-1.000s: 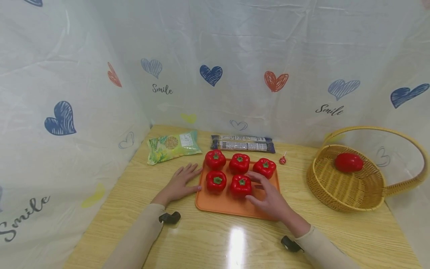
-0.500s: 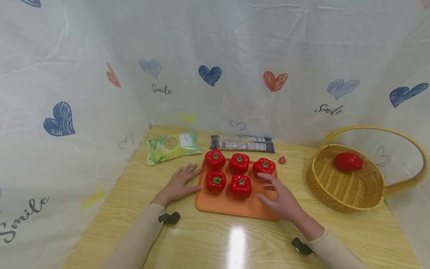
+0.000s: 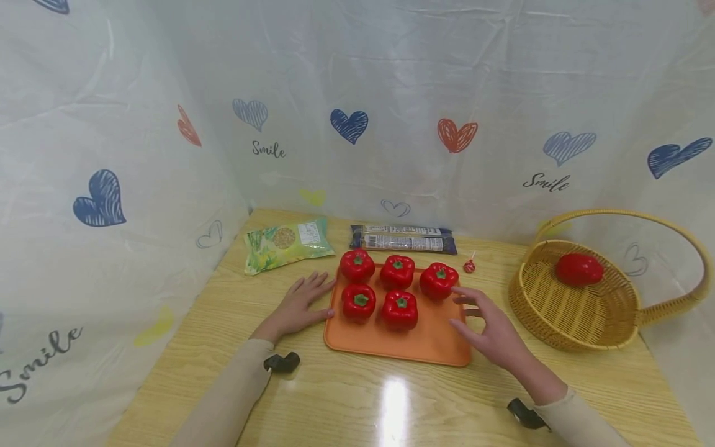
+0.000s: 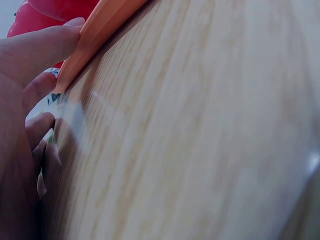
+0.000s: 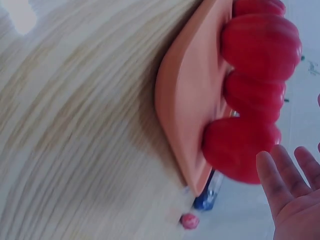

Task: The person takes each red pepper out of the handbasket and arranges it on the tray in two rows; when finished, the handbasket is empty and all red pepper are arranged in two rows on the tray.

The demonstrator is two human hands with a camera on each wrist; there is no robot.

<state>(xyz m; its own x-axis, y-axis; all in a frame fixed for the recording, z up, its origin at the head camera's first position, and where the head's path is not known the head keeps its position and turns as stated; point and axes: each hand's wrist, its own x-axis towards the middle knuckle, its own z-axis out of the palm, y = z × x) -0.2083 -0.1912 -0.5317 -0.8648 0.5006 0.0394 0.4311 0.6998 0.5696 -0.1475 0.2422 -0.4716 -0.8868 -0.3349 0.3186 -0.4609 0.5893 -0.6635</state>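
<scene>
Several red bell peppers stand stem up in two rows on an orange tray (image 3: 385, 344); the front row has two, a left pepper (image 3: 359, 302) and a right pepper (image 3: 400, 310). My left hand (image 3: 301, 305) lies at the tray's left edge, thumb and a fingertip touching the rim; in the left wrist view its thumb (image 4: 50, 47) rests on that rim. Over the tray's right edge my right hand (image 3: 491, 326) hovers with fingers spread, holding nothing. It is nearest the back right pepper (image 3: 439, 280), and in the right wrist view its fingers (image 5: 282, 175) partly overlap that pepper.
A wicker basket (image 3: 525, 310) with a tall handle stands at the right, a red pepper-like item (image 3: 580, 269) inside. Behind the tray lie a dark-ended packet (image 3: 403, 239) and a green-yellow bag (image 3: 287, 244). A small red lollipop (image 3: 470, 266) lies between tray and basket.
My right hand has drawn away from the front right pepper and moved right, to the tray's right edge. The left hand and the peppers have stayed in place.
</scene>
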